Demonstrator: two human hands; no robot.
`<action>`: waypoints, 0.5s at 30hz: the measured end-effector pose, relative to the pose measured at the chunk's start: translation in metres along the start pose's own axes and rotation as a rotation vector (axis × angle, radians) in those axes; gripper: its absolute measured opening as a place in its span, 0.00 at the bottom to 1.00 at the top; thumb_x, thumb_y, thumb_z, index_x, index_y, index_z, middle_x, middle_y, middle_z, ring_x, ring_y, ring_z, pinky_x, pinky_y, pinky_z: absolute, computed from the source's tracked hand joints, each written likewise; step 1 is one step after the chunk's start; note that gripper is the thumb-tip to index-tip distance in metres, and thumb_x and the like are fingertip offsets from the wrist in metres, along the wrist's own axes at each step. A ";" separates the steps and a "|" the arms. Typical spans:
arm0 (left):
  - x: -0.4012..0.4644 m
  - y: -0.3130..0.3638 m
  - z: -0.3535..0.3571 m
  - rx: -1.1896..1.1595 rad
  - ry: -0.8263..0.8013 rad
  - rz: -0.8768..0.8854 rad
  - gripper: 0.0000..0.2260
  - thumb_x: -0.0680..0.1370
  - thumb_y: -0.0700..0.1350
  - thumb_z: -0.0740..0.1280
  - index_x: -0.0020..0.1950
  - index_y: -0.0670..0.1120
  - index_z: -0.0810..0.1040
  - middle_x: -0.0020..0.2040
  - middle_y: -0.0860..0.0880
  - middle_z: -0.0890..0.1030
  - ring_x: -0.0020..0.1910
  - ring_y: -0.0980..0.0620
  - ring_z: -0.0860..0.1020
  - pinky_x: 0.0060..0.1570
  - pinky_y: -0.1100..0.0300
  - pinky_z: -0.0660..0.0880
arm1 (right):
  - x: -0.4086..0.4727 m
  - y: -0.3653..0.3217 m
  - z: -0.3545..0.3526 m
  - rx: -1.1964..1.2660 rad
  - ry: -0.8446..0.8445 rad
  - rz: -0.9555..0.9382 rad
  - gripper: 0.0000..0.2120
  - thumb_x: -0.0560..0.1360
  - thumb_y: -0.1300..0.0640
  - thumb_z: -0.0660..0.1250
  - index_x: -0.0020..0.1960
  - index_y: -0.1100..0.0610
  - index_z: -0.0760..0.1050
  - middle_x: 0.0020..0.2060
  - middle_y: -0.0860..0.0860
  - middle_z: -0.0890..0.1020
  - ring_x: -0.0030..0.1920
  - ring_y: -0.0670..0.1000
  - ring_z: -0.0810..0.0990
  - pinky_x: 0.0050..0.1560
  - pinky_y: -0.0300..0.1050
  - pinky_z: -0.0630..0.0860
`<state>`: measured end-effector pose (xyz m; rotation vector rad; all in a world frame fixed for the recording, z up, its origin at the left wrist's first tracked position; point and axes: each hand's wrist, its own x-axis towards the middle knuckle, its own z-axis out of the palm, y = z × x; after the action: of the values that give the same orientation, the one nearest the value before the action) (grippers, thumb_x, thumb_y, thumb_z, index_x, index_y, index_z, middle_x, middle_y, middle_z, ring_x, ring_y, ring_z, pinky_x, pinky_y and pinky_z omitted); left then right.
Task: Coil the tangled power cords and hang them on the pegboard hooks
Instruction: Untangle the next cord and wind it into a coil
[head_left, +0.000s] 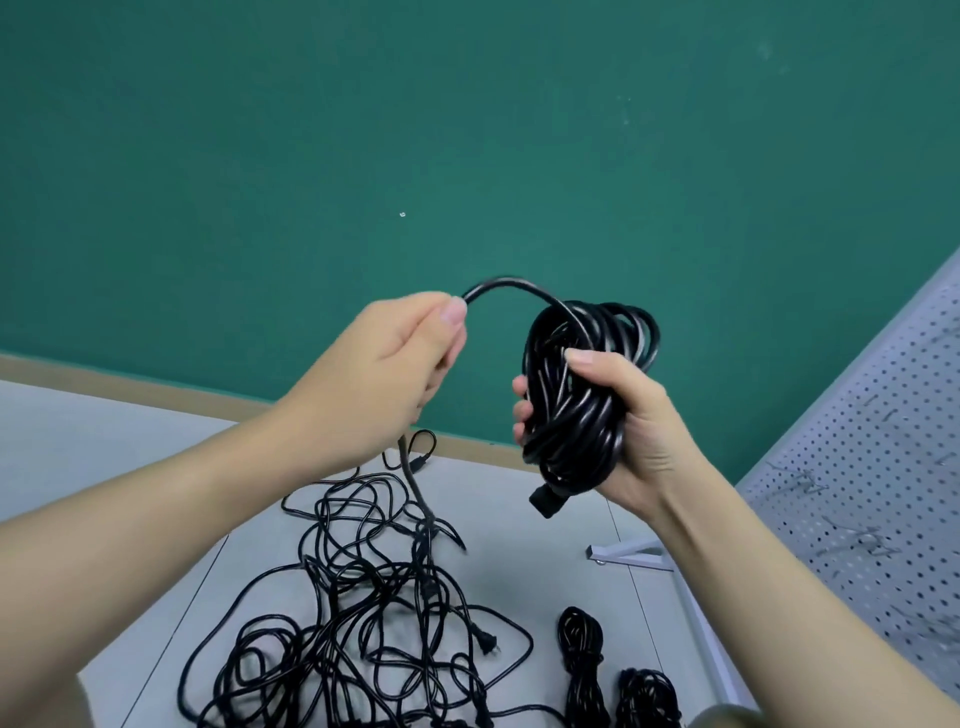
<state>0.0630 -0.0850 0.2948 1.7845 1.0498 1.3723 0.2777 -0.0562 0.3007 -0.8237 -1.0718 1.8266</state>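
My right hand (618, 431) grips a thick coil of black power cord (576, 395), held up in front of the green wall; a plug end hangs below the coil. My left hand (400, 358) pinches the free run of that same cord (514, 287), which arches from my fingertips over to the coil. Below my left hand the cord drops down to a tangled heap of black cords (374, 613) on the grey floor. The white pegboard (872, 499) with metal hooks stands at the right.
Two coiled black cords (579, 654) (647, 693) lie on the floor at lower right, beside the pegboard's white frame foot (628, 553). A green wall (467, 156) with a tan baseboard runs behind.
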 end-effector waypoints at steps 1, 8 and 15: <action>0.002 0.009 0.000 0.009 0.026 0.037 0.18 0.87 0.51 0.55 0.38 0.47 0.68 0.26 0.57 0.62 0.26 0.55 0.59 0.26 0.66 0.59 | 0.000 0.003 0.003 -0.053 0.008 0.018 0.23 0.60 0.53 0.79 0.51 0.63 0.80 0.46 0.61 0.82 0.41 0.57 0.81 0.48 0.54 0.80; 0.015 0.006 0.004 0.175 0.067 -0.146 0.22 0.86 0.55 0.56 0.38 0.45 0.74 0.24 0.57 0.63 0.22 0.57 0.60 0.28 0.58 0.57 | -0.001 0.018 0.021 -0.043 -0.106 0.004 0.21 0.61 0.56 0.73 0.51 0.65 0.83 0.47 0.61 0.81 0.42 0.56 0.80 0.48 0.53 0.81; 0.010 -0.004 0.019 0.060 -0.035 -0.427 0.28 0.84 0.64 0.52 0.36 0.45 0.73 0.27 0.51 0.71 0.22 0.52 0.65 0.24 0.61 0.69 | -0.001 0.019 0.023 -0.100 -0.112 -0.090 0.24 0.62 0.54 0.71 0.54 0.66 0.82 0.46 0.63 0.82 0.46 0.59 0.81 0.51 0.51 0.82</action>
<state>0.0823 -0.0746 0.2909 1.5038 1.3700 1.0529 0.2520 -0.0707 0.2931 -0.7258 -1.2600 1.7728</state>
